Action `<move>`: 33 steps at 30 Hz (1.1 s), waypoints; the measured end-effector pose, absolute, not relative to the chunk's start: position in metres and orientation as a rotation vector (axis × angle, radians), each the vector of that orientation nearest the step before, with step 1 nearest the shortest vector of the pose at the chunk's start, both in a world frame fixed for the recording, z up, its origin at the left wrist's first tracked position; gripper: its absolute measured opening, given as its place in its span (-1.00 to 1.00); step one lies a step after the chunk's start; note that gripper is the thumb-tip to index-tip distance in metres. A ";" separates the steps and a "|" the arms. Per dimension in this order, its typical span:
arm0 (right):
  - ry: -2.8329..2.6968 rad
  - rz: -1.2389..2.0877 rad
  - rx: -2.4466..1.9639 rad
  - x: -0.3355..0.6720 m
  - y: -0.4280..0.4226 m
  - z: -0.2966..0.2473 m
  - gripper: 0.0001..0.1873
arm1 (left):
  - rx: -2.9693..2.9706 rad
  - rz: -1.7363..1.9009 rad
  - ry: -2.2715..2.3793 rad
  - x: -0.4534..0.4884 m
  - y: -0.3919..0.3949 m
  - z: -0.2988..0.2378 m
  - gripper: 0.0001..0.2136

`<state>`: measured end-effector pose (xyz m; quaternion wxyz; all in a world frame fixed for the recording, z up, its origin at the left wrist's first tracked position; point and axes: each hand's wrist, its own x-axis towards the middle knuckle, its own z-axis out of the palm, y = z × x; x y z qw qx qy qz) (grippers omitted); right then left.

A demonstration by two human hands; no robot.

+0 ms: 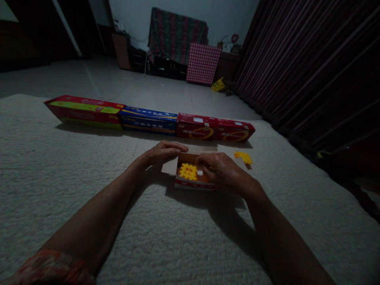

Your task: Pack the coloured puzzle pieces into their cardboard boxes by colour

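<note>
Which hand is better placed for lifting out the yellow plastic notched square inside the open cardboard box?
Probably the right hand: it reaches into the open cardboard box, beside the yellow plastic square, whereas the left hand lies at the box's far left corner.

Open cardboard box [190, 185]: red front, flaps spread, on pale mat [166, 233] | square yellow piece [188, 172]: notched edges, inside at left | white piece [200, 173]: beside it | loose yellow piece [244, 157]: outside, near right flap
</note>
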<state>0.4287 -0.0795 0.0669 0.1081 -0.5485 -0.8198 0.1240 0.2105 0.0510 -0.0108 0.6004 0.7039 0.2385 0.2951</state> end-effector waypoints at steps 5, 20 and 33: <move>-2.453 0.427 -1.324 0.426 -0.078 0.059 -0.76 | 1.637 0.687 0.562 0.211 0.050 -0.010 -0.76; -2.559 0.685 -1.183 0.418 -0.076 0.049 -0.73 | 1.677 0.707 0.562 0.211 0.049 -0.008 -0.74; -2.509 0.685 -1.110 0.421 -0.077 0.047 -0.67 | 1.721 0.689 0.543 0.210 0.058 -0.017 -0.79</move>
